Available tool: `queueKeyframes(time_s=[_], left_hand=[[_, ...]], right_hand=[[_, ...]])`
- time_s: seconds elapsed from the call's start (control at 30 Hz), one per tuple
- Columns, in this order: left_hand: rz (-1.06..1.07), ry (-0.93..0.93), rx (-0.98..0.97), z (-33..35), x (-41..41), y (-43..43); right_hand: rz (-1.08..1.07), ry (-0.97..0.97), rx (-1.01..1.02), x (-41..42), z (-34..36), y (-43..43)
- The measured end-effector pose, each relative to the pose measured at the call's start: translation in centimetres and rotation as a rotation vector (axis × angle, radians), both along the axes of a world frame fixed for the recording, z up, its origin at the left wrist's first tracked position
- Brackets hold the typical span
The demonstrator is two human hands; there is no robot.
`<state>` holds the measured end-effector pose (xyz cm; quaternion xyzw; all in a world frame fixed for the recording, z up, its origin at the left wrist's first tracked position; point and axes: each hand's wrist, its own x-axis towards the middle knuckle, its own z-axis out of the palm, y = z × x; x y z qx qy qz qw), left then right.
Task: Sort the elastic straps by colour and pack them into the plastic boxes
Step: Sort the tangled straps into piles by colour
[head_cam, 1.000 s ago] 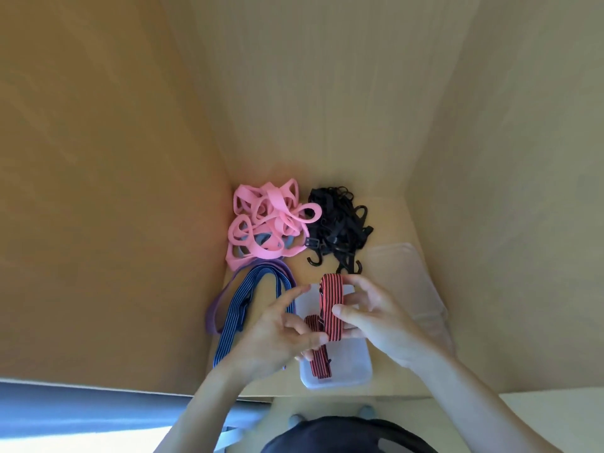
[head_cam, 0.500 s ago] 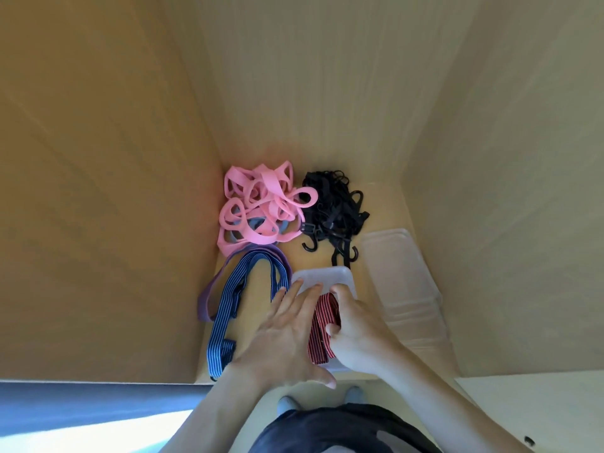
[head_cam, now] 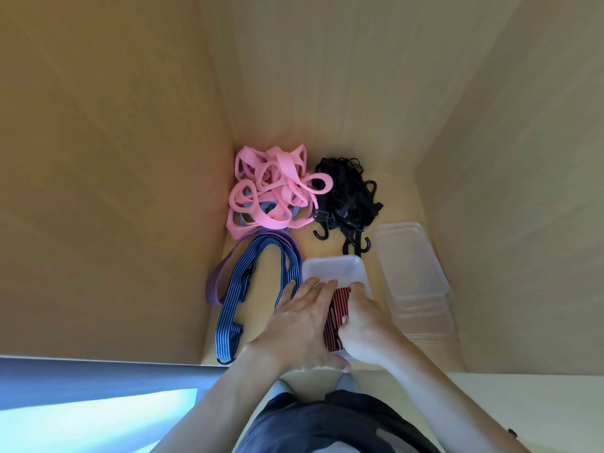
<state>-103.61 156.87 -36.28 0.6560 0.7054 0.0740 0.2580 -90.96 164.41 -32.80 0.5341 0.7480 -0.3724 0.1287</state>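
The head view looks down into a nook with pale wooden walls (head_cam: pixel 327 76) on the left, far and right sides, and a light counter (head_cam: pixel 395 188) at the bottom.

A clear plastic box (head_cam: pixel 333 268) stands at the near middle of the counter, and the red striped strap (head_cam: pixel 336 317) lies folded inside its near half. The left hand (head_cam: pixel 300 325) lies flat, with its fingers (head_cam: pixel 309 287) straight, over the left side of the box and the strap. The right hand (head_cam: pixel 362 328) is clenched on the strap, its fingers curled down into the box from the right side. Whether the left palm presses the strap or only covers it, I cannot tell.

Just left of the box lies a blue striped strap (head_cam: pixel 242 289) in a long loop, with a purple strap (head_cam: pixel 215 286) partly under it on the left. In the far left corner sits a tangle of pink straps (head_cam: pixel 271 191), with a grey-blue band (head_cam: pixel 266 207) showing beneath it. Touching the tangle on the right is a heap of black straps (head_cam: pixel 349 194), whose hooks point towards the box. To the right of the box, near the right wall, is a stack of clear plastic boxes (head_cam: pixel 411 276); how many it holds I cannot tell.

At the near edge, a dark garment (head_cam: pixel 327 420) on the person fills the bottom.
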Motion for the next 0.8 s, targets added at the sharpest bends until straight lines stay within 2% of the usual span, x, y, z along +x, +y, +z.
queueKeyframes(time_s=[0.3,0.67,0.8], left_hand=[[-0.035,0.018,-0.022,0.1,-0.1,0.2],[0.006,-0.002,0.007,0.3,0.1,0.0],[0.008,-0.003,0.021,0.2,0.3,0.0]], right_hand=[[0.030,-0.020,0.025,0.1,0.6,-0.2],[0.030,0.010,0.201,-0.1,1.2,-2.1],[0.029,-0.046,0.221,-0.6,0.8,-2.6]])
